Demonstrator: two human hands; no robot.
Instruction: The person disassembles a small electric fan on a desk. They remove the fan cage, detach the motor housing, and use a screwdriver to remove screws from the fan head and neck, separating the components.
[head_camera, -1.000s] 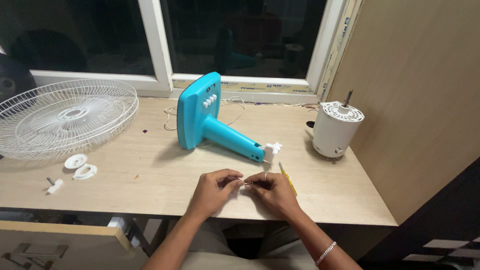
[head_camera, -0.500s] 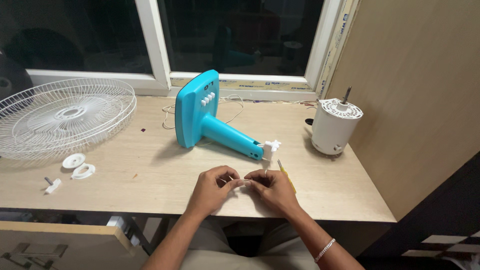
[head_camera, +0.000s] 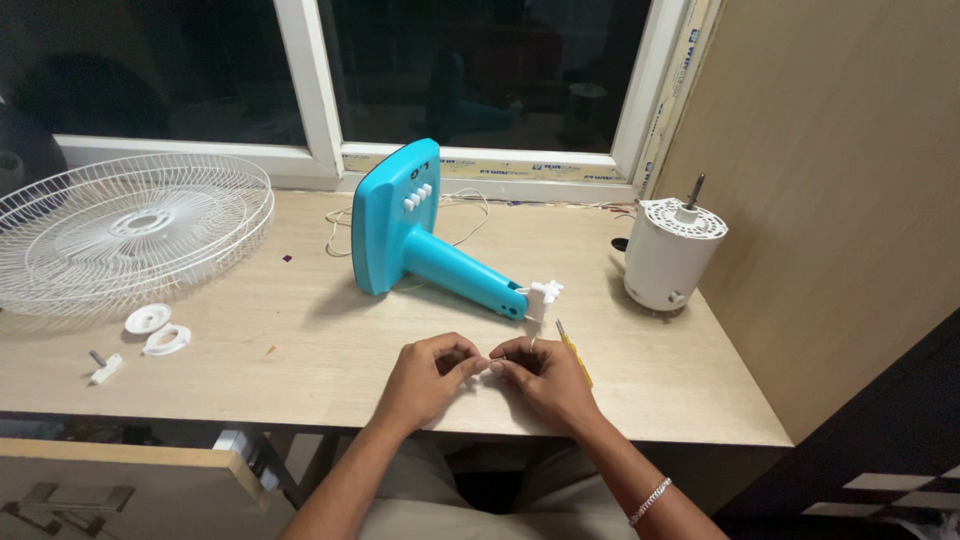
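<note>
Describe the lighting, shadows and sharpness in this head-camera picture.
Head view: even indoor light from above, black night behind the window glass; the turquoise plastic fan base casts a soft shadow on the pale wooden table; left hand and right hand sharp, whatever they pinch too small to make out; edges bend slightly.

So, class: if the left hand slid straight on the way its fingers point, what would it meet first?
The left hand points right, so it meets the right hand almost at once; their fingertips already look to be touching, pinching something tiny.

Warm indoor light from above; dark glass beyond the hands (head_camera: 490, 375), soft shadows beneath them, sharp focus, slight bending at edges.
</note>
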